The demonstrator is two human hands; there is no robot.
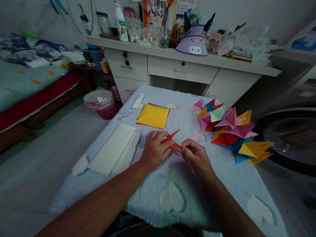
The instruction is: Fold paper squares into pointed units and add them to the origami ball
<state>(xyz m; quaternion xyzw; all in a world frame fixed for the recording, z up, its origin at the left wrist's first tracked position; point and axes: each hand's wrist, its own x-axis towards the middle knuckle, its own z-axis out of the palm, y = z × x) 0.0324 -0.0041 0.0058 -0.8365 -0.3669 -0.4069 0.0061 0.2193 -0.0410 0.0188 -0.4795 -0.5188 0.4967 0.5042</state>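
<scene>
A red origami crane point(174, 144) of folded paper is held between both hands above the cloth-covered table. My left hand point(156, 144) is closed around its body, with one pointed part sticking up past the fingers. The fingertips of my right hand point(196, 153) pinch a thin point on its right side. Beyond my left hand lies a stack of square coloured paper point(153, 116), yellow on top with red and green edges showing. To the right sits a pile of folded paper cranes point(232, 131) in pink, yellow, red, blue and pale green.
A folded white cloth or paper point(113, 149) lies left of my left hand, and a small white box point(138, 101) near the table's far left. Behind stands a white desk point(163, 52) with bottles and jars. A pink bin point(100, 103) is left; a washing machine point(291, 138) is right.
</scene>
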